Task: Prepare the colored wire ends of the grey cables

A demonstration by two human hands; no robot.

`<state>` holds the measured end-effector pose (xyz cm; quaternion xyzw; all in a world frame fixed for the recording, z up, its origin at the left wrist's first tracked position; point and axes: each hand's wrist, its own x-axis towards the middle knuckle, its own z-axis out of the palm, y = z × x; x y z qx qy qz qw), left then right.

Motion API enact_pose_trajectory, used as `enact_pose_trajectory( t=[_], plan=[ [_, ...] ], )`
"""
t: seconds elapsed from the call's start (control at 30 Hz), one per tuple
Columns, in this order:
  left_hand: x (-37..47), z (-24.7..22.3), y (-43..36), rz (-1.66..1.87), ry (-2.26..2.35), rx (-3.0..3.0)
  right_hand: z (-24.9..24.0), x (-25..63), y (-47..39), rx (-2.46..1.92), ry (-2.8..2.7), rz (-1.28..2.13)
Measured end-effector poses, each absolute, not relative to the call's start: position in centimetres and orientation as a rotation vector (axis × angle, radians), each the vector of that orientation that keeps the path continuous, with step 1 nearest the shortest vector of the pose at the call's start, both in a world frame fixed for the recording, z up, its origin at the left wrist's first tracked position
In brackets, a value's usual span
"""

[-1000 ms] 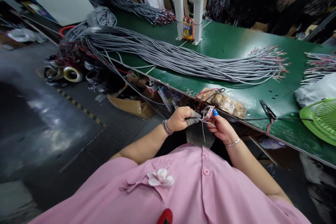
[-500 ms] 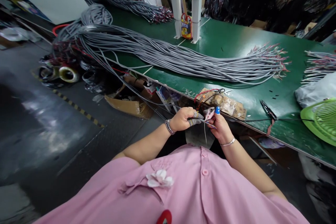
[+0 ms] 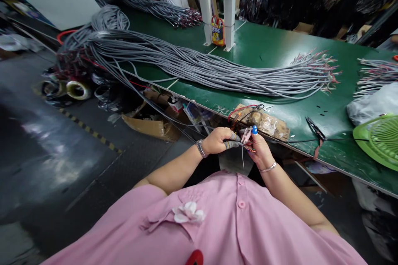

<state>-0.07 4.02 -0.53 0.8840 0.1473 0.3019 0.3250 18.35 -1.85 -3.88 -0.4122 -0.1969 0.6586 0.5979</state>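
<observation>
Cable bdl matt plast.; tabletop glossy; wood blk rough.

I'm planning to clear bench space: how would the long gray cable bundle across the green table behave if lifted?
The gray cable bundle would probably sag, since its cables curve and bend. It is likely heavy, given so many lying together. Its wire ends might snag, as they fan apart.

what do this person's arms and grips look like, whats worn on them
Short pink sleeves leave both forearms bare. The left grip has grey finger covers with yellowish bands, and a silvery link band circles that wrist. The right grip has a blue cover on its thumb tip, with a slim silvery bangle at the wrist.
</observation>
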Motion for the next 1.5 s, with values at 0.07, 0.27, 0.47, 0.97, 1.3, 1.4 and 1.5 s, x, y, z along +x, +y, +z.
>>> enact_pose_trajectory(
  t=[0.07,0.27,0.47,0.97,1.3,1.4,1.5],
  plan=[
    [0.0,-0.7,4.0,0.792,0.387,2.311,-3.5,18.1,-2.0,-0.968,-0.431,1.521],
    [-0.7,-0.4,3.4,0.849,0.362,2.306,-3.3,18.2,-2.8,-0.951,-0.415,1.641],
    [-3.2,0.3,-0.3,0.766,0.228,2.207,-4.5,19.3,-3.9,-0.981,-0.434,1.682],
    [-7.9,-1.2,-3.0,1.086,0.640,2.202,-2.0,17.7,-9.0,-1.226,-1.020,1.372],
    [-6.0,-0.7,-3.1,1.146,0.540,2.336,3.7,16.4,-10.5,-0.722,-2.041,1.221],
    [-6.2,-0.6,-2.7,1.181,0.572,2.300,2.0,18.1,-10.7,-0.713,-1.844,1.466],
    [-6.3,-0.3,-2.4,1.211,0.580,2.285,-0.7,20.0,-9.8,-0.957,-1.139,1.496]
  ],
)
